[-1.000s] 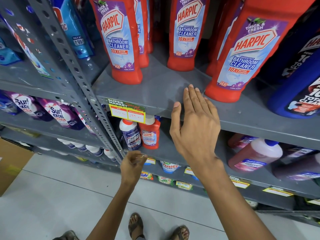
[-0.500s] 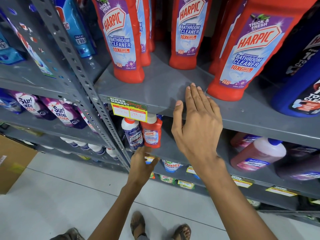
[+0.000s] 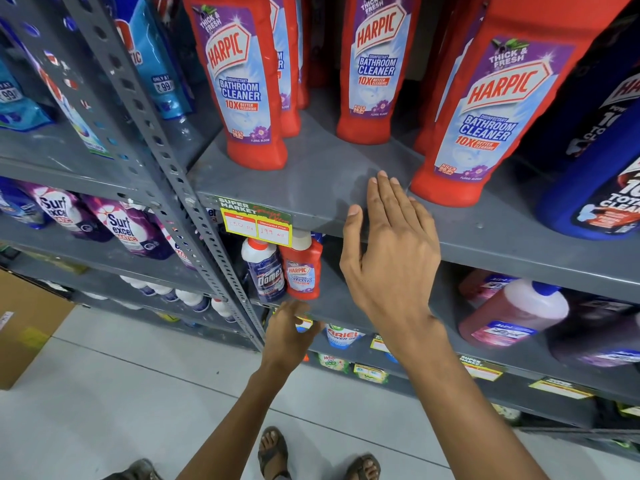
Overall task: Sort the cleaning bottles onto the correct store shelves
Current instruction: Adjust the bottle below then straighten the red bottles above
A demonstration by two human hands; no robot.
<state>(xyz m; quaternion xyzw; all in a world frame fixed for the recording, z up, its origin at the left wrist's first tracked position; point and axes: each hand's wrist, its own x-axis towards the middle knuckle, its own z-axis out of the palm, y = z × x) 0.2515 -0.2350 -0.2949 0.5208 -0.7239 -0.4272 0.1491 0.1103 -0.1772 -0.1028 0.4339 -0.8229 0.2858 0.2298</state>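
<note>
Tall red Harpic bathroom cleaner bottles (image 3: 247, 88) stand upright on the grey upper shelf (image 3: 311, 181). On the shelf below, a small red Harpic bottle (image 3: 302, 268) stands beside a white-and-blue Domex bottle (image 3: 265, 271). My left hand (image 3: 289, 332) is open, fingers spread, just below and in front of the small red bottle, holding nothing. My right hand (image 3: 391, 251) is open, flat over the front edge of the upper shelf, fingertips near the base of a large Harpic bottle (image 3: 485, 119).
A perforated grey upright post (image 3: 166, 161) divides the shelving. Surf Excel pouches (image 3: 121, 230) lie at left, blue Harpic bottles (image 3: 602, 161) at right, a pink bottle (image 3: 512, 313) on its side lower right. A cardboard box (image 3: 24, 327) sits on the floor.
My left hand has risen from a loose fist low down and spread its fingers close under the small red Harpic bottle. My right hand has stayed on the upper shelf edge.
</note>
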